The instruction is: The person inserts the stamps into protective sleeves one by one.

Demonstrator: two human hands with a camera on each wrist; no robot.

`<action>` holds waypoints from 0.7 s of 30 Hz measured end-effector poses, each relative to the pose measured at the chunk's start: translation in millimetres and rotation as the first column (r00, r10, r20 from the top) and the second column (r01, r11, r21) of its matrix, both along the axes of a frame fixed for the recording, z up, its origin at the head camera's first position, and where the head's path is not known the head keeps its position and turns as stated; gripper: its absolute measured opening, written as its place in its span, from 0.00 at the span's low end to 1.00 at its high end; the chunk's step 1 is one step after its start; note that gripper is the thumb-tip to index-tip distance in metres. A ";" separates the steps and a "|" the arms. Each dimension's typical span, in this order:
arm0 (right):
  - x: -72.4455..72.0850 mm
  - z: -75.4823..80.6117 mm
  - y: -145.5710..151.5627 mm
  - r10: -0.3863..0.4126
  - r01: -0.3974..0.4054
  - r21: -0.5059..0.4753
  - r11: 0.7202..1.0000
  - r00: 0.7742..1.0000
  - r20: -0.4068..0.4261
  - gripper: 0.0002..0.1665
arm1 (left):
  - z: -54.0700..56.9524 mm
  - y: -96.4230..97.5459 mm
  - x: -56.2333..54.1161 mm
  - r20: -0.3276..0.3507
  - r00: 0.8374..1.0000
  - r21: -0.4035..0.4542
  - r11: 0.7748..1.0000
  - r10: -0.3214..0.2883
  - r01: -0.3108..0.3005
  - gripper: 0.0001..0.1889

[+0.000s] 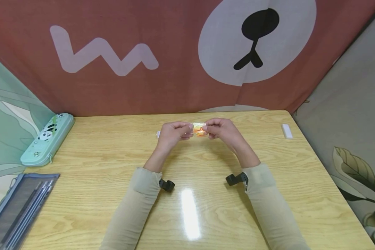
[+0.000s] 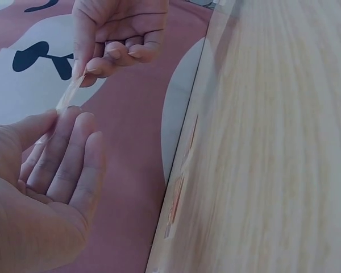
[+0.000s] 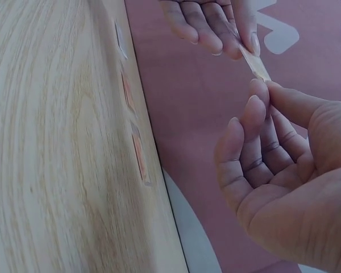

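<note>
A small, thin, flat yellow-and-orange piece that looks like a plastic packet is held up between both hands, over the far part of the table. My left hand pinches its left end between thumb and forefinger. On its right end, the thumb and forefinger of my right hand pinch it. Seen edge-on in the left wrist view, the packet is a pale, narrow strip. The remaining fingers of the right hand curve loosely below the packet.
Several flat pieces with orange print lie along the table's far edge, mostly hidden by the hands in the head view. A white block sits far right. At left are a mint panda pencil case and a mesh pouch of pencils.
</note>
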State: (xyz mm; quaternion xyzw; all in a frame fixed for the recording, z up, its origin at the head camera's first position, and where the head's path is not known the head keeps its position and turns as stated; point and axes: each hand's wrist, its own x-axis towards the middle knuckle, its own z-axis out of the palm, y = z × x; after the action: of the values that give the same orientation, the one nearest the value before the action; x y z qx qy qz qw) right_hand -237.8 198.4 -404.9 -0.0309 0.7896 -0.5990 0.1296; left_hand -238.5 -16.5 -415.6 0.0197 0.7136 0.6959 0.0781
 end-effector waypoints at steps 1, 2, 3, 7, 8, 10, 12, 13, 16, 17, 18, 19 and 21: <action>-0.1 0.1 0.3 -0.002 0.002 -0.001 1.000 1.000 -0.002 0.16 | 0.4 -0.1 0.0 0.001 1.000 0.001 1.000 0.003 -0.003 0.12; -0.3 0.1 0.9 -0.003 0.003 -0.003 1.000 1.000 -0.008 0.16 | 0.8 -0.2 0.0 0.001 1.000 0.005 1.000 0.007 -0.007 0.12; -0.7 0.0 1.6 -0.004 0.004 -0.007 1.000 1.000 -0.013 0.16 | 1.0 -0.3 -0.2 0.002 1.000 0.010 1.000 0.010 -0.010 0.12; -1.1 0.5 2.5 -0.007 0.007 -0.024 1.000 1.000 -0.028 0.15 | 0.7 -0.2 -1.1 0.006 1.000 0.036 0.999 0.015 -0.015 0.12; -1.1 0.5 2.4 -0.002 0.002 -0.024 1.000 1.000 -0.030 0.15 | 0.5 -0.1 -1.2 0.007 1.000 0.041 0.999 0.013 -0.013 0.12; -0.8 0.9 1.8 0.003 -0.004 -0.018 1.000 1.000 -0.027 0.15 | 0.5 0.4 -1.3 0.011 1.000 0.045 0.999 0.010 -0.011 0.13; -0.6 1.0 1.0 0.007 -0.007 -0.011 1.000 1.000 -0.027 0.14 | 0.6 0.8 -1.1 0.012 1.000 0.045 0.999 0.008 -0.008 0.13; -0.5 1.1 0.7 0.009 -0.010 -0.005 1.000 1.000 -0.030 0.14 | 0.8 0.9 -0.8 0.013 1.000 0.042 0.999 0.007 -0.008 0.13; 0.1 1.7 -0.1 0.009 -0.009 0.001 1.000 1.000 -0.030 0.14 | 1.3 1.1 -0.2 0.013 1.000 0.025 1.000 0.002 -0.002 0.13; 0.1 1.6 -0.1 0.012 -0.012 0.002 1.000 0.999 -0.031 0.15 | 1.1 1.0 -0.2 0.014 1.000 0.022 1.000 -0.001 0.000 0.13; 0.1 1.6 -0.1 0.014 -0.013 0.003 1.000 0.999 -0.031 0.15 | 1.1 0.8 -0.1 0.016 1.000 0.020 1.000 -0.004 0.003 0.13; 0.1 1.5 0.1 0.016 -0.016 0.008 1.000 0.999 -0.032 0.15 | 1.0 0.5 -0.1 0.016 1.000 0.021 1.000 -0.007 0.006 0.13; 0.0 1.4 0.4 0.011 -0.010 0.009 1.000 1.000 -0.030 0.15 | 0.2 -0.5 -0.6 0.017 1.000 0.032 0.999 -0.012 0.011 0.13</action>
State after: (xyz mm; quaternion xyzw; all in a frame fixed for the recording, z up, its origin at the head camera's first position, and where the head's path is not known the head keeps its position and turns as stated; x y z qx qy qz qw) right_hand -237.8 198.8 -403.4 -0.0434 0.7939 -0.5943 0.1212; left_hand -239.1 -17.0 -415.4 0.0189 0.7016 0.7069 0.0879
